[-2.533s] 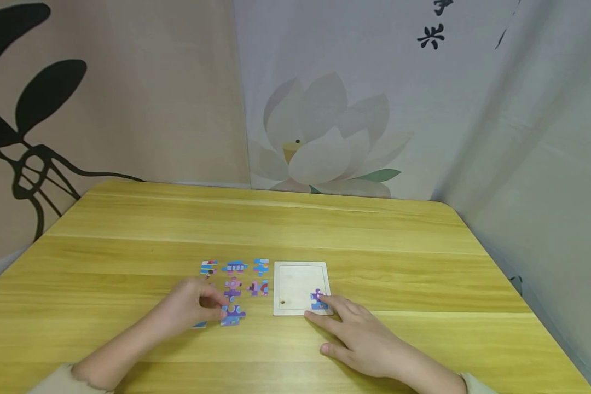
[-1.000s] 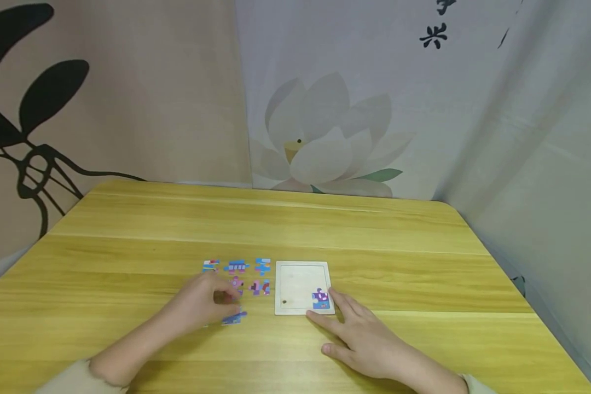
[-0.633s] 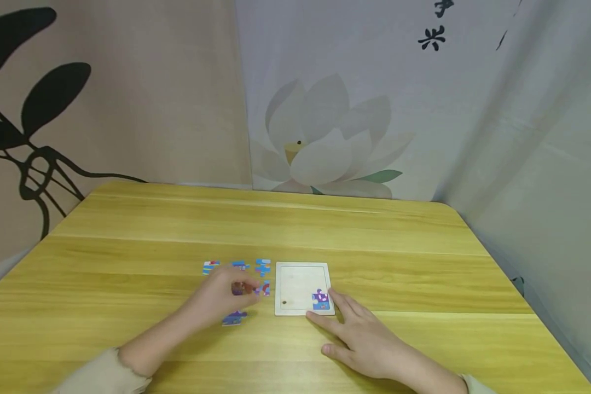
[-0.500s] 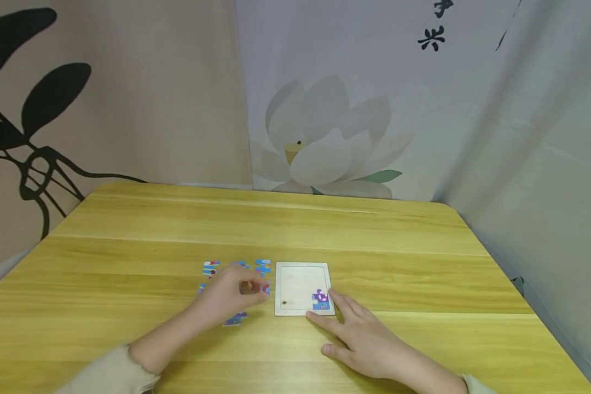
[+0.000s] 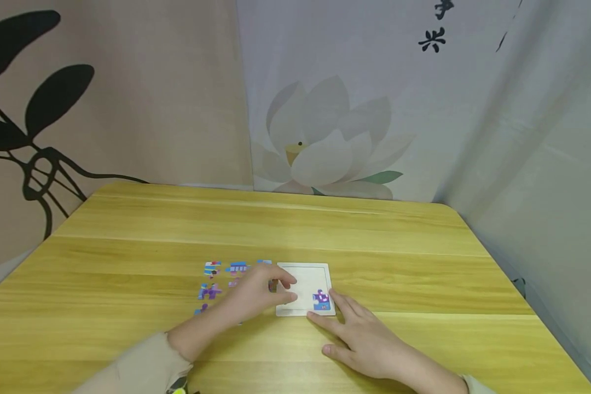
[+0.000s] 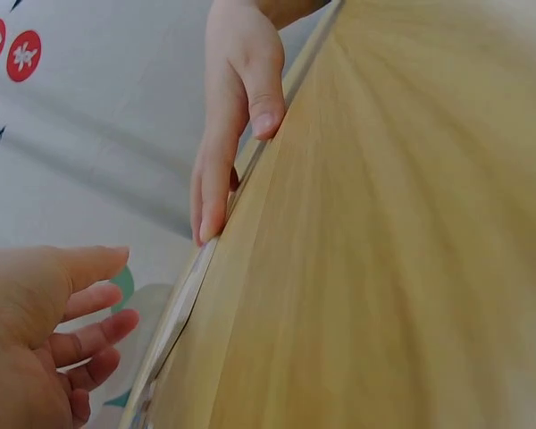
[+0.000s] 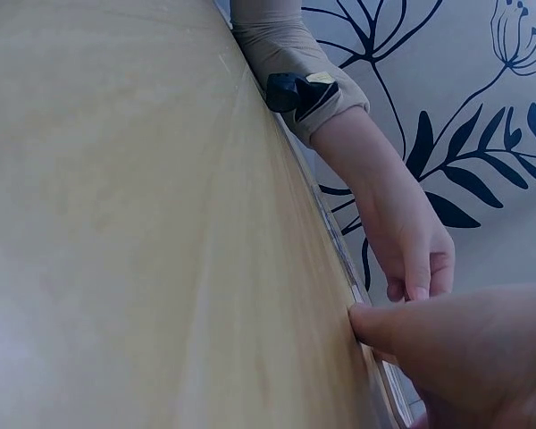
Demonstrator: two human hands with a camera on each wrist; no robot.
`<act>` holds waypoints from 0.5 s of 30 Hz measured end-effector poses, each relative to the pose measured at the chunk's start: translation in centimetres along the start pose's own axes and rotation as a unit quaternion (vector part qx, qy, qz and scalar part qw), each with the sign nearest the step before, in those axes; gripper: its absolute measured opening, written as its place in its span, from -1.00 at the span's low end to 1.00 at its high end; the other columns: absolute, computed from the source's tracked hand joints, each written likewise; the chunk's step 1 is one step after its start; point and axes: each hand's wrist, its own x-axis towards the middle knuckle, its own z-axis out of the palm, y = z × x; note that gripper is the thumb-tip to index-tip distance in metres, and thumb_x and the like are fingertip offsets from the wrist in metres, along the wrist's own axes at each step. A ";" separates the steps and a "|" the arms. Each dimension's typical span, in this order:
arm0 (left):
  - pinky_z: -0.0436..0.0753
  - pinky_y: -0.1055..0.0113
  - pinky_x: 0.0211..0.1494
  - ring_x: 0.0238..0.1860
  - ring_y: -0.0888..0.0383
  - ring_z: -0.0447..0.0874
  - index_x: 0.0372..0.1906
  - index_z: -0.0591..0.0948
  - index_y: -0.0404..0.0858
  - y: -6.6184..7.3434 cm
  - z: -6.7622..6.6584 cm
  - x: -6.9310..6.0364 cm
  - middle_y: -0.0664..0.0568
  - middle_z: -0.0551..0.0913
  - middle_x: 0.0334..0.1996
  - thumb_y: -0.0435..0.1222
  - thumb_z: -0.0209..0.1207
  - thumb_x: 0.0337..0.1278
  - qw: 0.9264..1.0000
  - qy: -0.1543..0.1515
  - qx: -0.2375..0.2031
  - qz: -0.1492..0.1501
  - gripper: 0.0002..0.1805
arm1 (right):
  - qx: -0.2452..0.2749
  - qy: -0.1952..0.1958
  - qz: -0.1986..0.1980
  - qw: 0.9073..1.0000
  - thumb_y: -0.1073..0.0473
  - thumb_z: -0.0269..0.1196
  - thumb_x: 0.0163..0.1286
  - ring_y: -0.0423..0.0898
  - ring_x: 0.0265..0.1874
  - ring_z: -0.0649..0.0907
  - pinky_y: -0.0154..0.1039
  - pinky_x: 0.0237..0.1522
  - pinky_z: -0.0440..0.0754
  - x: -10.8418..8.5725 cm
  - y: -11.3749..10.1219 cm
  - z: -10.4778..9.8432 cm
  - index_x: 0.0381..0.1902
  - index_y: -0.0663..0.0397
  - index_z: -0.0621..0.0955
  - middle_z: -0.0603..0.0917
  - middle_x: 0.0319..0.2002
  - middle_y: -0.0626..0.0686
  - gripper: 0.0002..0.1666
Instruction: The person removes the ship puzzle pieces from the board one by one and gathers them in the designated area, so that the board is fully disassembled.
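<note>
In the head view, my left hand (image 5: 258, 293) hovers over the left part of a pale square puzzle tray (image 5: 302, 268). Its thumb and fingers are loosely bent with a gap between the tips, and nothing shows between them there or in the left wrist view. One puzzle piece (image 5: 321, 300), purple and blue, lies in the tray's lower right corner. My right hand (image 5: 359, 334) rests at that corner, its spread fingers touching the tray's right and near edges. Left of the tray lie several loose jigsaw pieces (image 5: 209, 291); my left hand and forearm hide some of them.
The wooden table (image 5: 399, 246) extends well beyond the tray on all sides. Behind it hangs a pale curtain (image 5: 345, 137) with a printed lotus. Further left is a beige curtain with dark leaves (image 5: 59, 93).
My left hand has moved right, from above the loose pieces to above the tray's left side. My right hand and the piece in the corner have stayed put.
</note>
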 end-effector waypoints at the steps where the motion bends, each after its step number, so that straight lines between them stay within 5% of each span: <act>1: 0.54 0.31 -0.33 -0.34 0.18 0.49 -0.18 0.72 -0.22 0.0 0.2 0.2 0.19 0.64 -0.36 -0.21 0.38 0.03 1.000 -0.004 -0.003 0.001 -0.75 | 0.000 0.000 -0.001 1.000 -0.29 -0.02 0.44 0.27 0.39 0.10 0.23 0.27 0.15 0.0 0.0 0.0 0.43 -0.55 0.20 -0.01 0.47 0.25 -0.37; 9: 0.56 0.19 -0.10 -0.16 0.12 0.54 -0.14 0.70 -0.29 -0.1 1.9 2.0 0.05 0.69 -0.23 -0.25 0.37 0.04 0.998 -0.038 0.001 0.045 -0.72 | 0.003 0.002 -0.002 1.000 -0.31 -0.04 0.43 0.27 0.38 0.11 0.24 0.26 0.17 -0.1 0.1 0.1 0.43 -0.56 0.20 -0.01 0.47 0.24 -0.37; 15: 0.51 0.20 -0.10 -0.16 0.13 0.49 -0.11 0.70 -0.24 0.2 2.9 2.9 0.11 0.67 -0.26 -0.21 0.40 -0.01 0.997 -0.054 0.033 0.045 -0.67 | 0.004 0.000 -0.002 1.000 -0.32 -0.06 0.44 0.29 0.38 0.10 0.25 0.26 0.17 -0.1 0.1 0.1 0.44 -0.55 0.19 -0.02 0.47 0.24 -0.37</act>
